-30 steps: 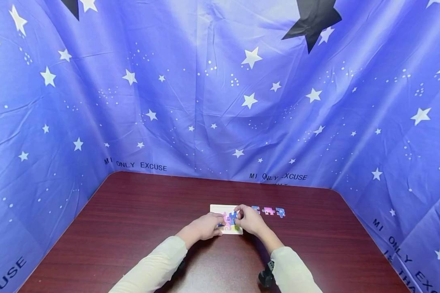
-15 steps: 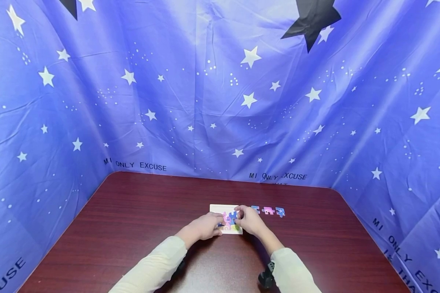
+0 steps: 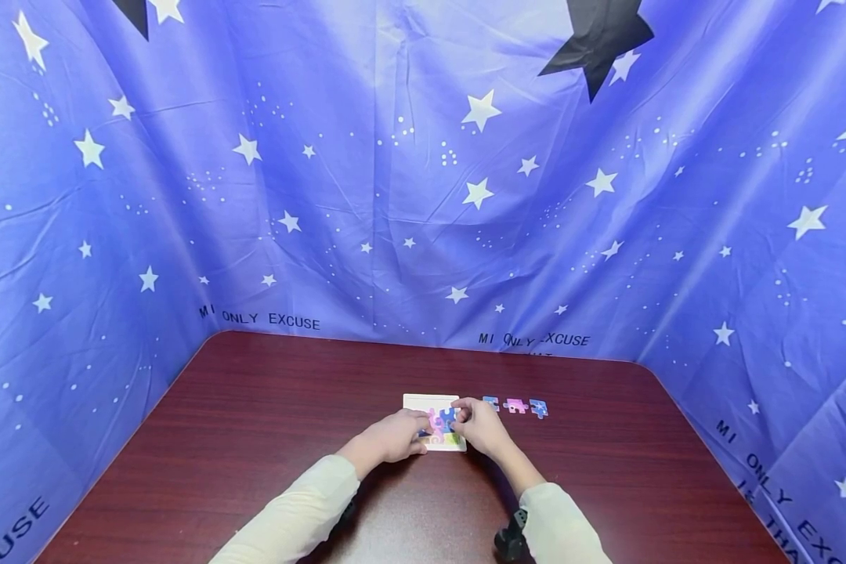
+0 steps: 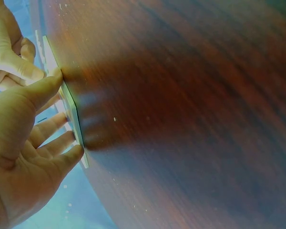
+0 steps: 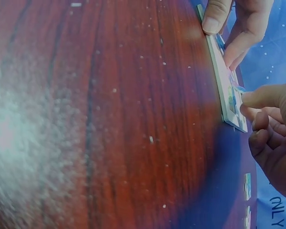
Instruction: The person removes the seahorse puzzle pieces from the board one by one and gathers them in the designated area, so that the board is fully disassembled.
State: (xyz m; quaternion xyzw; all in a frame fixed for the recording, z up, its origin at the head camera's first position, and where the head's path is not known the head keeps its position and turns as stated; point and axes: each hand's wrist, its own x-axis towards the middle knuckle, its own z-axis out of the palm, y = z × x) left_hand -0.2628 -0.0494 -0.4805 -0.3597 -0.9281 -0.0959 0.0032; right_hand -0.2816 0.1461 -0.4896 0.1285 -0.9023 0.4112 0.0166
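A small jigsaw puzzle in a white frame (image 3: pixel 430 397) lies on the table, with pink pieces (image 3: pixel 434 427), a blue piece and a yellow-green corner piece (image 3: pixel 453 439) in it. My left hand (image 3: pixel 391 437) covers the frame's left side. Its thumb touches the near edge and its fairly straight fingers rest on the board, as the left wrist view shows. On the other side, my right hand (image 3: pixel 481 424) pinches a blue puzzle piece (image 5: pixel 240 89) between thumb and forefinger, close over the frame's right part. Fingers partly hide that piece.
To the right of the frame three loose puzzle pieces lie in a row: a blue one (image 3: pixel 491 403), a pink one (image 3: pixel 515 406) and another blue one (image 3: pixel 539 408). The dark red wooden table (image 3: pixel 254 407) meets a blue star-patterned curtain (image 3: pixel 366 196) behind.
Both hands stay nearly in place on the puzzle. My right hand shifts only very slightly.
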